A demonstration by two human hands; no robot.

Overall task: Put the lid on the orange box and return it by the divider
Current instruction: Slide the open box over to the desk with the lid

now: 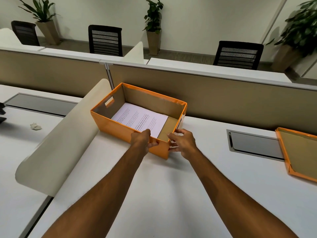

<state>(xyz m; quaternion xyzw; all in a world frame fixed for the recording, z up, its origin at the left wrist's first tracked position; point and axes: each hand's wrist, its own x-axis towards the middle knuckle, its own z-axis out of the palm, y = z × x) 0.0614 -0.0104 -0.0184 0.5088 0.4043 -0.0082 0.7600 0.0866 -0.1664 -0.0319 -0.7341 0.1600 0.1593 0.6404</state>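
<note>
An orange box (111,124) stands open on the white desk, close to the cream side divider (68,134) and the tan back partition. A printed sheet (142,119) lies on its cardboard floor. My left hand (142,140) grips the box's near wall, thumb over the rim. My right hand (182,143) holds the near right corner, fingers on the side wall. The orange lid (300,152) lies upside down at the desk's far right edge, partly cut off by the frame.
A cable hatch (253,145) is set into the desk between box and lid. A crumpled paper ball (35,126) lies on the neighbouring desk at left, past another hatch (41,104). Black chairs and potted plants stand beyond the partition.
</note>
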